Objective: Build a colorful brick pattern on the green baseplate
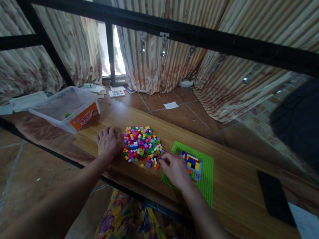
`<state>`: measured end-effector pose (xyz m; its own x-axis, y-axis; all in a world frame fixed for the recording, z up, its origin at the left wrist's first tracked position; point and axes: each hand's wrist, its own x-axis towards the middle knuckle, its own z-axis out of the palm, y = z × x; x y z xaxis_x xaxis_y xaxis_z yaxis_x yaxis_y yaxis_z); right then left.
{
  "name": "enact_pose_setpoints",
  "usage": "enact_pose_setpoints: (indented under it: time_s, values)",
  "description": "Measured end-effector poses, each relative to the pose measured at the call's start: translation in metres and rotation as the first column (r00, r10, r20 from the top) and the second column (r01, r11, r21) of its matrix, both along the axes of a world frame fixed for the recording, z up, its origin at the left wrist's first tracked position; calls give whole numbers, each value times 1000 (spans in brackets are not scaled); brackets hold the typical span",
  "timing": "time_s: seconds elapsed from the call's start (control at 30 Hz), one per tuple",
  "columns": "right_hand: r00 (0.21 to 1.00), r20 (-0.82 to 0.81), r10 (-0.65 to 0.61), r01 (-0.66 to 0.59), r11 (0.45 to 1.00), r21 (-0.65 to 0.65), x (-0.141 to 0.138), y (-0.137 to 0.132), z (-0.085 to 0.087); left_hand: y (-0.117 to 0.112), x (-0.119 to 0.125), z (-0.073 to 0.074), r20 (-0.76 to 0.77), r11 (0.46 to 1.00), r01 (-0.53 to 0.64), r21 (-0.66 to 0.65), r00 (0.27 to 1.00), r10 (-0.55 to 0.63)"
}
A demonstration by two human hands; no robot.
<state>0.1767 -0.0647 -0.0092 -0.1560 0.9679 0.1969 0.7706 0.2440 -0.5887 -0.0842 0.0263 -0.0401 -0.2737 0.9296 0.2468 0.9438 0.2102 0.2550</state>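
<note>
A heap of small multicoloured toy bricks (140,144) lies on the wooden bench. At its left edge, my left hand (108,142) rests palm down with its fingers spread loosely, holding nothing. My right hand (174,167) is between the heap and a green baseplate (207,178), partly over the plate. Its thumb and fingertips are pinched together beside the heap's right edge; whatever is between them is too small to make out. On the baseplate sits a flat built block of bricks (193,164) in blue, yellow, red and white, partly covered by my right hand.
A clear plastic box (59,104) with an orange label stands at the bench's left end. Toward the right lie a dark phone-like slab (275,196) and a white sheet (310,234). A black metal rail (173,27) crosses above the bench, before striped curtains (161,68).
</note>
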Motion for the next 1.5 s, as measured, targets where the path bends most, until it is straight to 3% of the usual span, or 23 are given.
enact_pose_setpoints:
  time_s: [0.07, 0.2, 0.37, 0.57, 0.83, 1.1, 1.33, 1.5]
  values:
    - [988, -128, -84, 88, 996, 28, 7, -10, -1, 0, 0, 0, -1, 1000, -1, 3, 1000, 1]
    - [912, -310, -270, 269, 962, -45, 35, -24, -6, 1, -1, -1, -8, 1000, 3, 7, 1000, -3]
    - [857, -313, -409, 401, 911, -93, 70, -21, -8, 2, -1, -1, 2, 1000, 2, 2, 1000, -2]
    - [919, -81, -386, 390, 920, 41, 72, -4, -4, 2, -1, 0, 23, 1000, 3, -18, 1000, -2]
    - [912, 123, -390, 376, 918, 127, 65, 3, -9, 0, 0, -1, 1, 1000, 4, 2, 1000, -4]
    - [917, 61, -395, 385, 914, 128, 70, 5, -12, -1, 1, 1, 6, 1000, -4, -15, 1000, 5]
    - [905, -117, -409, 415, 909, 32, 76, -2, -9, -1, -1, 0, 2, 1000, 10, -20, 1000, -10]
    - [877, -112, -467, 469, 883, -5, 81, 2, -6, 0, -1, -1, 2, 1000, 7, -2, 1000, -7]
